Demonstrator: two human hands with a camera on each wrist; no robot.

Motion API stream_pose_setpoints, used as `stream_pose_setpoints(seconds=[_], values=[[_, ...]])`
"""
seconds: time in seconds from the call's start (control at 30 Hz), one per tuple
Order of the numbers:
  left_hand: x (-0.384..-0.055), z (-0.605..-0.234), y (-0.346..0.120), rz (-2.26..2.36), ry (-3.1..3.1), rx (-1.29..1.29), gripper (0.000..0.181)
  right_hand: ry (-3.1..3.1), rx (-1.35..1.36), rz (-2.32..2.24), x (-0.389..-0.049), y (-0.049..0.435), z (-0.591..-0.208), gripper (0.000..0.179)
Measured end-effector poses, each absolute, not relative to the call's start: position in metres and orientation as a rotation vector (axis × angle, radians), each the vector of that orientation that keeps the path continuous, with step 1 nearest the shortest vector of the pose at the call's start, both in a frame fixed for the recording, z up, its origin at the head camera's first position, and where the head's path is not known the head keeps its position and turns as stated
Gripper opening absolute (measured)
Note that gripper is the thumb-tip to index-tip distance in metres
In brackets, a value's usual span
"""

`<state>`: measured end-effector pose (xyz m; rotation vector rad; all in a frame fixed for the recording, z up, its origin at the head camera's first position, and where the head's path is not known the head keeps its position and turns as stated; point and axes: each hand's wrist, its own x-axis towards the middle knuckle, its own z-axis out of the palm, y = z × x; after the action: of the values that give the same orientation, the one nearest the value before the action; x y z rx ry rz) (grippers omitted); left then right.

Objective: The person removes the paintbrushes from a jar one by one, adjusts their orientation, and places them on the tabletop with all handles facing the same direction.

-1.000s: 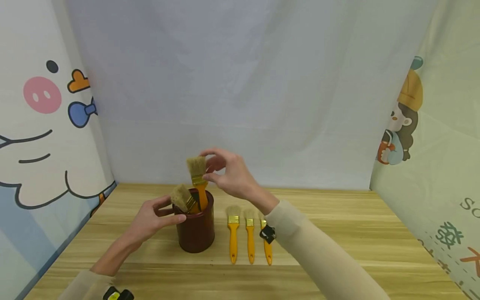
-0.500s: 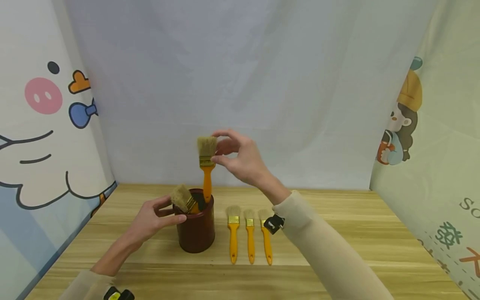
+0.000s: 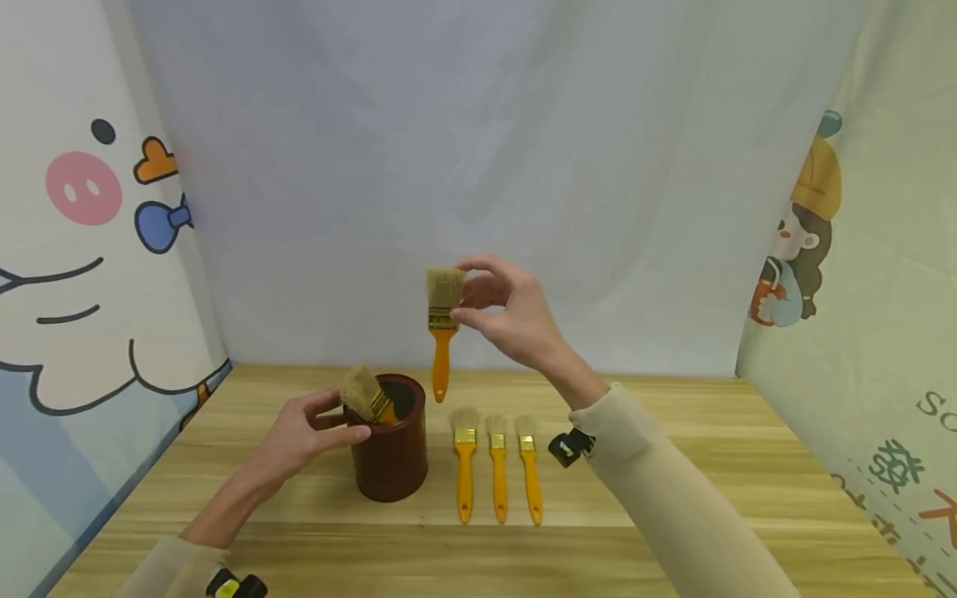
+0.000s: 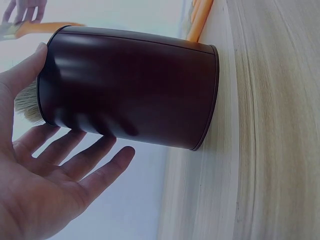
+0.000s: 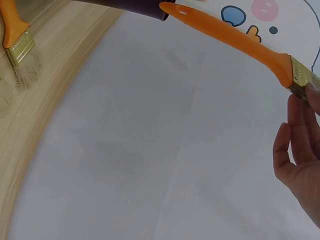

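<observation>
My right hand [image 3: 519, 320] pinches a flat paintbrush [image 3: 441, 361] by its metal ferrule, between thumb and fingers. The brush hangs in the air, bristles up and orange handle down, to the right of a dark brown cylindrical pot [image 3: 390, 465]. With thumb and fingers on either side near the rim, my left hand [image 3: 295, 440] holds the upright pot. Inside, a second paintbrush [image 3: 362, 394] leans left with its bristles above the rim; most of its handle is hidden. In the right wrist view the held brush's orange handle [image 5: 235, 37] points toward the pot.
Right of the pot, three paintbrushes lie side by side on the wooden table [image 3: 673, 465]: a wider one [image 3: 465, 473], a narrower one [image 3: 498, 477] and another narrow one [image 3: 531, 473]. A pale cloth [image 3: 598, 208] hangs behind the table; printed cloths flank it.
My right hand has drawn the paintbrush up out of the pot and carried it to the right. The left hand and the pot stay in place.
</observation>
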<state>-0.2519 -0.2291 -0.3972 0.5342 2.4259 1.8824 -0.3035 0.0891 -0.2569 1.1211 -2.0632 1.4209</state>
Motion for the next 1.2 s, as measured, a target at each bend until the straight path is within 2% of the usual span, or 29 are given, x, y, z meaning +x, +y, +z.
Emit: stream_pose_setpoints(seconds=[1.2], values=[[-0.251,-0.398,-0.229,1.893,2.431,0.552,0.072,-2.416,0.755,1.441,-0.294,0.2,-0.349,0.047]])
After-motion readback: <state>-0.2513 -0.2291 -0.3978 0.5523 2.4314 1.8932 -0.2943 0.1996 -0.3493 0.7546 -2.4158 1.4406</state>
